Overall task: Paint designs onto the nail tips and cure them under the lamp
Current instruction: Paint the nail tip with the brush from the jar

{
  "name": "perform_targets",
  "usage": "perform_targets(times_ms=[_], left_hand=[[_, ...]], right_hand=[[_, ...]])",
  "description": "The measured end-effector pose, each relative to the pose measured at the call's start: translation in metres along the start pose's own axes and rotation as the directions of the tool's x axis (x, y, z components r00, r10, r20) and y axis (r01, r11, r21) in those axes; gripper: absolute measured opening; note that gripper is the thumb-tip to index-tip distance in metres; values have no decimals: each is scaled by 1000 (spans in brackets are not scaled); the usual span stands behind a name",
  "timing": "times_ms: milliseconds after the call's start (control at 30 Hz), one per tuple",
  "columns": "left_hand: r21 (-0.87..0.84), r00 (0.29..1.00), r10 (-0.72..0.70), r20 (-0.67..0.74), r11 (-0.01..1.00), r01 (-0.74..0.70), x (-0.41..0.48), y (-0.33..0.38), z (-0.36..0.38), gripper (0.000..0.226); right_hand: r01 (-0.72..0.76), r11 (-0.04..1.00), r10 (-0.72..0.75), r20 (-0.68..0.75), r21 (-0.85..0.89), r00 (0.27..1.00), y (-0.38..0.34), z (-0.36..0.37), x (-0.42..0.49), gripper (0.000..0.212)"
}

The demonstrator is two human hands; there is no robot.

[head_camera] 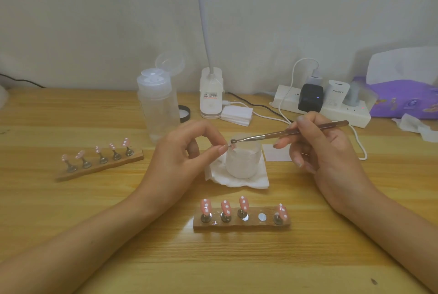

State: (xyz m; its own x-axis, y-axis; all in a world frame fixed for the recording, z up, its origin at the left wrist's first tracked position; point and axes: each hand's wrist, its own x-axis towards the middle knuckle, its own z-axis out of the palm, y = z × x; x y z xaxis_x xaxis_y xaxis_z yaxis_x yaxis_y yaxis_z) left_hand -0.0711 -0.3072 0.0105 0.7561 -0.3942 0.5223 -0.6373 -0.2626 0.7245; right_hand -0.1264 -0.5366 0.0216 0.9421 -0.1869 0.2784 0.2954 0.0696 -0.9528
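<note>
A: What are we holding just now?

B: Our left hand [187,151] is pinching a pink nail tip [232,145] between thumb and forefinger, over the cup [244,163] that is sitting on a tissue [237,181] in the middle of the worktop [237,265]. Our right hand [324,151] is gripping the brush [284,133] like a pen, fingers curled round its handle. The brush end is touching the nail tip.

A: And where are the others standing?

B: Four dotted tips [205,206] are standing on the near stand [241,224] toward the front edge, and one magnet [262,217] on it is showing bare. Five more are standing on the far stand [99,168] toward the left edge.

A: Are we reading any writing?

B: "PISEN" is showing on the white charger [336,91], which is plugged into the power strip [331,110] by the back edge. The lamp [211,94] is carrying a label, but its print is too small to read.
</note>
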Motion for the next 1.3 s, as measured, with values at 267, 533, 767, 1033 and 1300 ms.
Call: perform_targets(times_ms=[267,533,767,1033,1300], left_hand=[[-20,1000,-9,5,1000,10,0,1,0,11],[-31,999,-41,21,999,41,-1,2,0,12],[-83,996,-91,22,992,93,0,3,0,12],[-102,992,-123,17,987,124,-1,4,0,11],[-136,987,-159,23,978,160,-1,7,-1,13]], right_hand=[[-3,1000,3,-29,-10,1000,-1,0,0,23],[-18,1000,17,-51,-18,999,-1,1,-1,21],[-19,999,18,-26,-49,999,1,2,-1,24],[17,999,-17,-16,-33,1000,-1,1,-1,28],[35,999,-37,-51,-31,998,-1,1,0,22]])
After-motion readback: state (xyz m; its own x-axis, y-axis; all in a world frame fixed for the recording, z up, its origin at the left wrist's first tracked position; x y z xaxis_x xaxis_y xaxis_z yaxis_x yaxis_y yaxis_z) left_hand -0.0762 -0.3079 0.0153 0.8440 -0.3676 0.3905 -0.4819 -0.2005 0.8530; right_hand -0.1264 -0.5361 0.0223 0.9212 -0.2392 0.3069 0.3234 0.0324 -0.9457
